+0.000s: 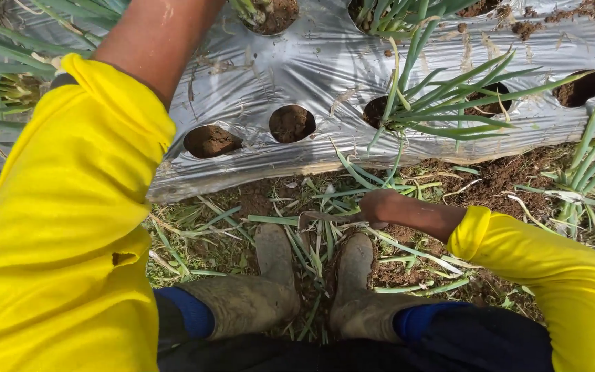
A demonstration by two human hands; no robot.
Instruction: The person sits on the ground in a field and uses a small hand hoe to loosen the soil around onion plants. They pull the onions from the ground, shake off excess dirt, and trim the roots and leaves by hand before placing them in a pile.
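My right hand (380, 205) hangs low over the soil path, fingers closed around a small muddy knife (325, 218) whose blade points left, just above my boots. My left arm (153, 41), in a yellow sleeve, reaches up across the silver plastic mulch (277, 69) and leaves the top of the view, so its hand is hidden. A green onion plant (435, 103) grows from a hole in the mulch just beyond my right hand.
Two round holes (211, 141) (292, 122) in the mulch show bare soil. My muddy rubber boots (270, 275) (356, 282) stand on the path among cut green leaves. More onion plants (587, 172) grow at the right edge.
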